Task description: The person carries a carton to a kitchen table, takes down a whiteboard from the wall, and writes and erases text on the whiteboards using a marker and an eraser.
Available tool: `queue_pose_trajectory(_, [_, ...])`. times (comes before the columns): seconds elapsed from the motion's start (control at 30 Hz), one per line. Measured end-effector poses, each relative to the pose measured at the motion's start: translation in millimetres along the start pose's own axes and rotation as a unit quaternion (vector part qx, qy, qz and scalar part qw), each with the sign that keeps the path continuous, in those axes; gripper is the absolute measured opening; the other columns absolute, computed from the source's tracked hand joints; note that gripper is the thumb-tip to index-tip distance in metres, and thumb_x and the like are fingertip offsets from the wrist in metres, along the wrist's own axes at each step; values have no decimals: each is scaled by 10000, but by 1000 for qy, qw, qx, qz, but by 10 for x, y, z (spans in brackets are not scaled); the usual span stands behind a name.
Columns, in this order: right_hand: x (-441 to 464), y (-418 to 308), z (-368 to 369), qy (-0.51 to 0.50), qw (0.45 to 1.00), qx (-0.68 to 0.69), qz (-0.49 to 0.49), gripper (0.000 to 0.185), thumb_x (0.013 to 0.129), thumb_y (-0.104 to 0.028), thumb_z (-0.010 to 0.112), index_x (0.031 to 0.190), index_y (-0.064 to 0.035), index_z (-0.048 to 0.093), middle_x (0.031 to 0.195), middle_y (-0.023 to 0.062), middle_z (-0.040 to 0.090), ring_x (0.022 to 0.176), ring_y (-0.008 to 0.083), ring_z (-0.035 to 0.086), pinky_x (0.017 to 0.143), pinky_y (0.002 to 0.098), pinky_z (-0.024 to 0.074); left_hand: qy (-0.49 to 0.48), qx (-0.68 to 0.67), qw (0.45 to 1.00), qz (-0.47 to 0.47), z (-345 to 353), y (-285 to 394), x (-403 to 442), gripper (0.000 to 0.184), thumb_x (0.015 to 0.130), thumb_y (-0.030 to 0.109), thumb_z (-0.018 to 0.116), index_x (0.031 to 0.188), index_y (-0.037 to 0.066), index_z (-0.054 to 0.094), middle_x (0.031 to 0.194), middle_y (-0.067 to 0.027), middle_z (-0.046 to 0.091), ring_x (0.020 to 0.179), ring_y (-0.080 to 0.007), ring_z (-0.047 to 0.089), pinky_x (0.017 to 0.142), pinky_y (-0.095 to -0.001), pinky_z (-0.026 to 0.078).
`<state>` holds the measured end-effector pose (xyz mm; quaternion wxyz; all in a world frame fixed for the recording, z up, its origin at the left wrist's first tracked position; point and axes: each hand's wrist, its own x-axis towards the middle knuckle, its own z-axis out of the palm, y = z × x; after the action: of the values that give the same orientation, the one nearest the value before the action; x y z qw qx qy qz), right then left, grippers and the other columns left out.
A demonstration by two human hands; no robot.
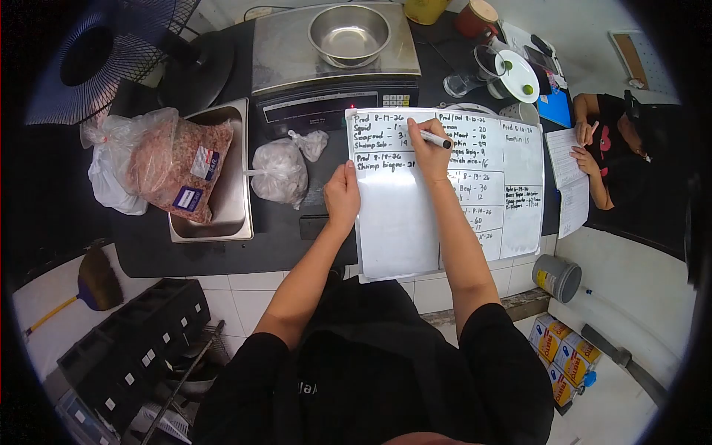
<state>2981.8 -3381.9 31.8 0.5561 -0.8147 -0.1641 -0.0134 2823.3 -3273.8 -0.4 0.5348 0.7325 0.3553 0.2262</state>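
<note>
A whiteboard (400,230) covered in handwritten dates, food names and numbers leans at the table's edge in front of me. My left hand (342,197) grips its left edge, thumb on the front. In my right hand (432,152) is a marker (436,139) with a white barrel and dark end, held over the upper left section near the lines "Squid", "Seafood" and "Shrimp". Left of the board, on the black table (289,237), lie a tied plastic bag of pale contents (279,174) and a smaller tied bag (310,144).
A large bag of ground meat (178,163) rests in a steel tray (211,231). Behind stands a scale (282,59) bearing a metal bowl (349,35). A fan (81,59) is at far left. To the right, a co-worker (630,163) writes in a notebook (567,170).
</note>
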Motion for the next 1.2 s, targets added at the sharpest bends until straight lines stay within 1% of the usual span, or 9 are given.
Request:
queue_pose_trajectory(0.17, [2, 14, 1, -11, 1000, -3, 14, 287, 832, -260, 705, 724, -30, 572, 607, 60, 613, 540, 90, 526, 526, 246, 420, 5, -14, 1000, 12, 6, -15, 3, 390, 981, 292, 449, 746, -1, 554, 605, -195, 544, 521, -306, 529, 536, -404, 406])
queue_pose_trajectory(0.23, [-3, 26, -1, -12, 999, 18, 24, 285, 837, -252, 703, 725, -27, 569, 600, 53, 603, 536, 81, 502, 517, 244, 405, -23, 5, 1000, -19, -23, 25, -1, 389, 992, 269, 448, 768, -28, 563, 627, -118, 542, 599, -125, 467, 587, -319, 419])
queue_pose_trajectory(0.27, [-5, 13, 0, -12, 999, 18, 24, 285, 837, -252, 703, 725, -27, 569, 600, 53, 603, 536, 81, 502, 517, 244, 405, -23, 6, 1000, -20, -18, 23, -2, 389, 992, 269, 448, 768, -28, 563, 627, -118, 542, 599, -125, 467, 587, -319, 419])
queue_pose_trajectory(0.33, [-9, -15, 2, -3, 1000, 6, 11, 284, 839, -246, 704, 723, -26, 566, 594, 50, 594, 529, 80, 484, 508, 243, 393, 5, -2, 1000, 5, 1, 20, -3, 398, 981, 292, 452, 724, 2, 544, 585, -190, 528, 507, -300, 514, 529, -403, 401])
queue_pose_trajectory(0.63, [6, 53, 11, -7, 1000, 19, 24, 283, 835, -246, 710, 727, -27, 565, 608, 55, 605, 544, 81, 507, 524, 240, 411, 13, -1, 1000, 16, 20, -11, 7, 403, 980, 284, 455, 709, -2, 539, 569, -195, 514, 489, -300, 507, 515, -408, 392])
queue_pose_trajectory(0.97, [-3, 25, 7, 0, 999, 30, 27, 275, 834, -240, 712, 732, -27, 570, 614, 43, 599, 562, 66, 501, 530, 230, 406, 16, 4, 1000, 22, 28, -17, 15, 417, 983, 308, 440, 724, 0, 550, 575, -186, 532, 505, -311, 526, 528, -414, 400])
queue_pose_trajectory(1.03, [0, 27, 8, 0, 999, 28, 22, 271, 835, -241, 712, 735, -30, 574, 616, 43, 601, 565, 68, 504, 533, 233, 408, 12, -1, 1000, 14, 10, 50, 8, 420, 984, 313, 437, 728, 1, 552, 579, -188, 535, 513, -313, 536, 528, -413, 402])
queue_pose_trajectory(1.2, [6, 52, 19, -1, 999, 24, 21, 269, 834, -242, 711, 736, -33, 573, 621, 50, 608, 557, 81, 511, 534, 238, 414, 12, 7, 1000, 20, 25, -24, 18, 425, 986, 316, 434, 727, -1, 549, 583, -194, 535, 514, -320, 537, 524, -413, 402])
